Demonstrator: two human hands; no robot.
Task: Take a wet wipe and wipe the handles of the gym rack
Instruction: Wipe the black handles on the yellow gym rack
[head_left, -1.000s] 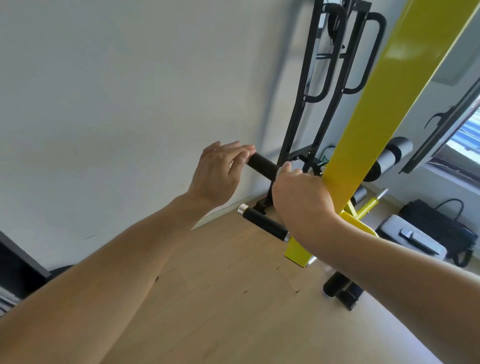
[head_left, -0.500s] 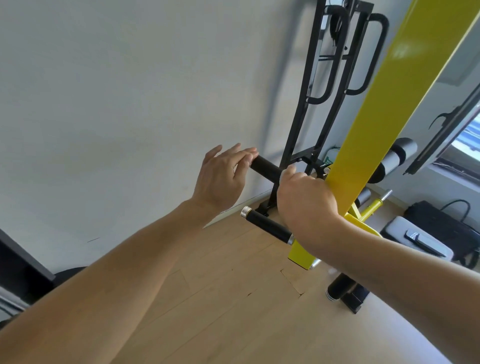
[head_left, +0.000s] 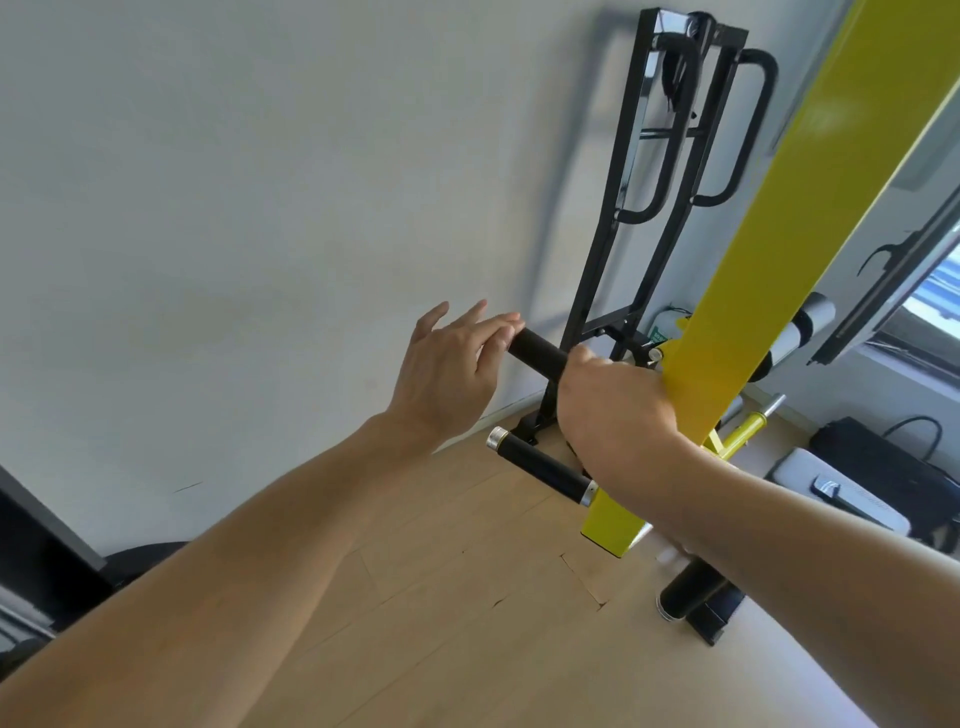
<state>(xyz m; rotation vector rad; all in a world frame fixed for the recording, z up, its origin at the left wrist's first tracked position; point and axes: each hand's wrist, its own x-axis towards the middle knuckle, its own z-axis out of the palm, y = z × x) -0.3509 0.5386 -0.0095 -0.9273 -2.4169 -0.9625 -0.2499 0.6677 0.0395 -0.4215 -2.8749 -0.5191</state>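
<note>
Two black foam handles stick out to the left of the yellow rack post (head_left: 810, 234). My right hand (head_left: 613, 410) grips the upper handle (head_left: 537, 349) close to the post, its back toward me. My left hand (head_left: 447, 369) is at the free end of that handle, fingers spread and loosely straight, with only the fingertips touching the end. The lower handle (head_left: 545, 470), capped in silver at both ends, is untouched below my right wrist. No wet wipe is visible; anything inside my right palm is hidden.
A black steel frame (head_left: 608, 234) with curved grips leans against the white wall behind the handles. On the wooden floor at right are a black bag (head_left: 883, 462), a grey case (head_left: 831, 493) and a black cylinder (head_left: 685, 592). Dark furniture (head_left: 31, 561) stands at far left.
My left hand has loosened from the end of the upper handle and its fingers have spread. My right hand stays wrapped on the handle by the post.
</note>
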